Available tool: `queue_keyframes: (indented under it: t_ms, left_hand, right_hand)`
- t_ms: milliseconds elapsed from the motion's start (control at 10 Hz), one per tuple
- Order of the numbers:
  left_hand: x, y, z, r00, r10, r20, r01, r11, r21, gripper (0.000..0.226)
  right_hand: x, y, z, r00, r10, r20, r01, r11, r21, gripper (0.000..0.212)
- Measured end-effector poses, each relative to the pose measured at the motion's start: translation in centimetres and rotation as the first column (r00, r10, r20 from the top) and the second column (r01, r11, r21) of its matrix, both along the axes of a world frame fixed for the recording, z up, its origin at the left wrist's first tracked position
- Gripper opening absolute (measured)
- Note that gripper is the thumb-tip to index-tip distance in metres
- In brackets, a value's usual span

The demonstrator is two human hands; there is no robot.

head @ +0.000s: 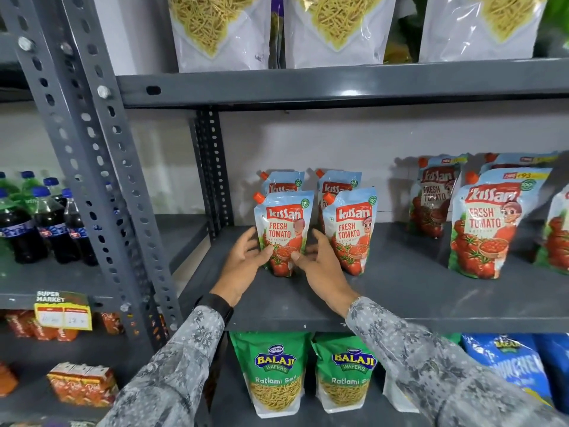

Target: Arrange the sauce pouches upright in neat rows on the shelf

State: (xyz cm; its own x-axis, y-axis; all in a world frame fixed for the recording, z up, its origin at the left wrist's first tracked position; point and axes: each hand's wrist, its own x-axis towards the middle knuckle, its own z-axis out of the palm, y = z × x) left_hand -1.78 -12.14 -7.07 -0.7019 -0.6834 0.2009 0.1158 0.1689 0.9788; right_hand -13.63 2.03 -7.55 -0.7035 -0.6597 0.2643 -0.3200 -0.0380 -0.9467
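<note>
Several small Kissan tomato ketchup pouches stand upright in two short rows on the grey shelf (400, 291). My left hand (243, 260) and my right hand (320, 263) both grip the front left pouch (284, 223) by its lower sides, thumbs on its face. The front right pouch (351, 229) stands beside it, touching my right hand's back. Two more small pouches (284, 183) (338, 181) stand directly behind, partly hidden. Larger Kissan pouches (486, 223) (434, 195) stand in a looser group at the right end of the shelf.
A perforated grey upright (101, 167) borders the shelf on the left. Cola bottles (43, 223) stand on the neighbouring rack. Noodle snack bags (221, 29) fill the shelf above, green Balaji bags (274, 371) the shelf below. Bare shelf lies between the small and large pouches.
</note>
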Motion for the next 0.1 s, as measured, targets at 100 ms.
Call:
queue_keyframes:
  t_ms: [100]
  left_hand:
    - [2.13, 2.13, -0.53, 0.97, 0.242, 0.01, -0.238, 0.961, -0.142, 0.066]
  right_hand:
    - [1.62, 3.38, -0.55, 0.993, -0.038, -0.108, 0.045, 0.997, 0.058, 0.084]
